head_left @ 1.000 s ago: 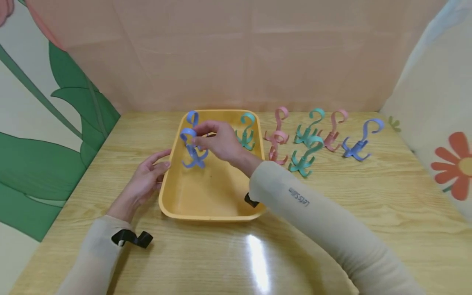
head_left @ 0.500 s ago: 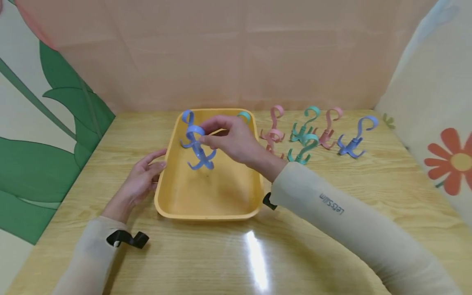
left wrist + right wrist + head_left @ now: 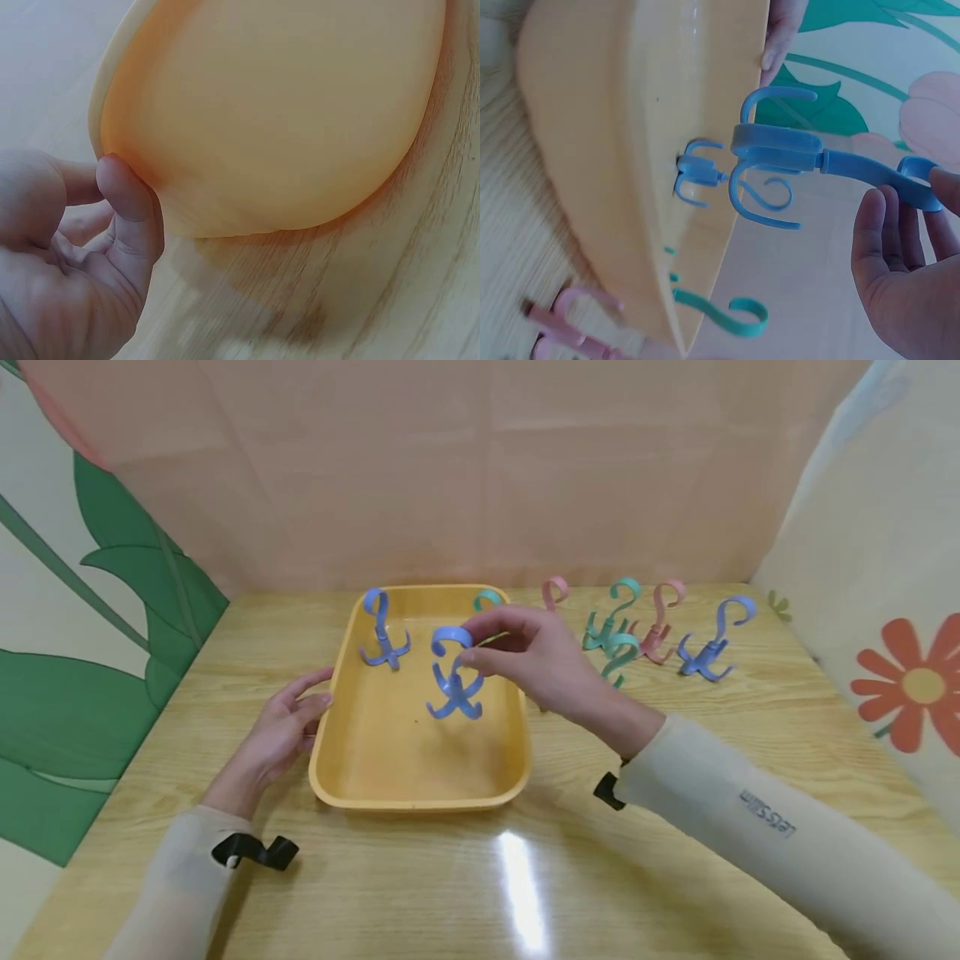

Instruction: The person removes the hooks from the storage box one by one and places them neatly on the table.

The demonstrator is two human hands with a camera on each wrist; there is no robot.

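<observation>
Keep the pinch high on the curl of the held hook (image 3: 455,689), prongs pointing down, to limit swing
Move level and slow; likely to snag a prong unless lifted clear of the rim of the tray (image 3: 420,768)
Brace the tray lightly with the left hand (image 3: 288,718), without tipping
Mind the green hook (image 3: 487,599) in the tray, just beyond the right hand (image 3: 551,672) and partly hidden by it
State of hands: pinching the held hook by its curl between right thumb and fingers; touching the tray's wall and rim with left fingertips, cannot tell whether curled to grip
Look for the held hook just left of the right fingertips, right of the left hand; blue, upright, over the tray floor, apparently not touching
Farther off, between the hands: second blue hook (image 3: 384,647) in the tray
On the desk (image 3: 412,877), right of and beyond the right hand: pink hooks (image 3: 656,637), green hooks (image 3: 602,633), third blue hook (image 3: 705,657)
</observation>
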